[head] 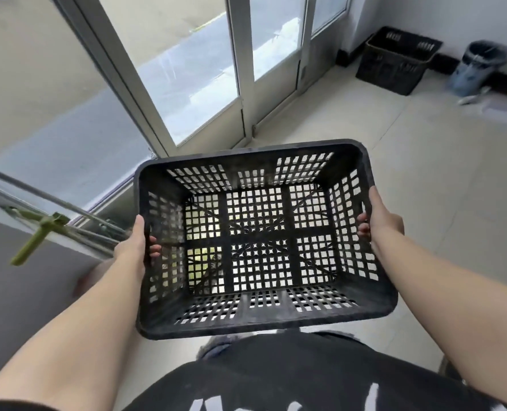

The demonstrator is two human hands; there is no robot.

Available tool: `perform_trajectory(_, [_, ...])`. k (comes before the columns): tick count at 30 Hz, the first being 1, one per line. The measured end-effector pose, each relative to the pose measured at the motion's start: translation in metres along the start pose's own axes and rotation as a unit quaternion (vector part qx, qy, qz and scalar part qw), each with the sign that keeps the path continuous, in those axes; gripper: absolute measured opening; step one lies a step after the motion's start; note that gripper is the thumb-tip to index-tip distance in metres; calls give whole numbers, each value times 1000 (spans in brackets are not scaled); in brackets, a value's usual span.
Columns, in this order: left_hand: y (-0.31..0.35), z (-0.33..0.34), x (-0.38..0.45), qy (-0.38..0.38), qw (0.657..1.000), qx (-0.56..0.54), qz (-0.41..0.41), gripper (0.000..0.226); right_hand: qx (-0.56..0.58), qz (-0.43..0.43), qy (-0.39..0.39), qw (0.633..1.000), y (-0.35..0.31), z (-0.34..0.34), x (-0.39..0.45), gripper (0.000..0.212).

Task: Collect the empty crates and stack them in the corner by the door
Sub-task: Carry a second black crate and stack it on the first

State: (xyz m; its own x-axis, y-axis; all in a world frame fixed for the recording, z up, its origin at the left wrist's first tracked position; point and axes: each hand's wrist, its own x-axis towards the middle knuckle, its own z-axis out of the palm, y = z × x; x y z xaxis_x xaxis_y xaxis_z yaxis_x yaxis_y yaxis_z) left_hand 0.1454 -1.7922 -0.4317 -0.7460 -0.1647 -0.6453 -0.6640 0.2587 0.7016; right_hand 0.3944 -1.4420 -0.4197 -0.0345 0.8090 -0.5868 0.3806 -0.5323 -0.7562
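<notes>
I see glass doors on the left, pale tiled floor, lined bin by the far wall, green-clipped metal rods left.

This looks like an entrance area of a plain building, maybe a storeroom. The floor has pale tiles, glass doors with metal frames face outside, and a black crate and a bin stand by the white wall.
</notes>
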Motion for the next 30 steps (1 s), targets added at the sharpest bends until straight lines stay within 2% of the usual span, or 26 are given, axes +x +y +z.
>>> perform_trajectory(9, [73, 124, 17, -50, 997, 35, 36, 60, 50, 31, 62, 996, -45, -20, 72, 66])
perform_trajectory(24, [245, 360, 95, -180, 976, 108, 58, 58, 120, 66, 187, 973, -171, 22, 208, 64])
perform_trajectory(30, [301, 447, 99, -177, 975, 110, 76, 50, 138, 69, 205, 966, -226, 33, 267, 63])
